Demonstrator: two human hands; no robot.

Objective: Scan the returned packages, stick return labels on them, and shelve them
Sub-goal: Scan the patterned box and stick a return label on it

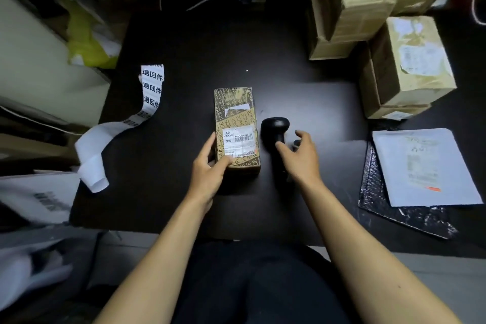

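- Cardboard package (236, 127), small and long, printed tape over it, is lying flat at the middle of the tabletop (189, 42); its barcode label is facing up, likely so it can be read without turning the box.
- Left hand (209, 168) is gripping the package's near left corner, thumb on top and fingers along the side, seemingly steadying it for scanning.
- Right hand (302, 155) is hovering with fingers loosely spread over the handle of the black scanner (274, 137); the grip is not closing on anything, and contact is too dark to judge.
- Scanner is lying just beside the package's right side, head pointing away from the person, within easy reach.
- Strip of return labels (147, 102) is curling across the tabletop's left part, well apart from the package, its spent white backing trailing off the edge.
- Brown boxes (389, 34) are standing stacked at the far right, probably awaiting their turn.
- White mailer (423, 168) is resting on a black mailer (394, 210) at the near right.
- Tabletop is dark and matte; dim clutter, cables and bags are surrounding it.
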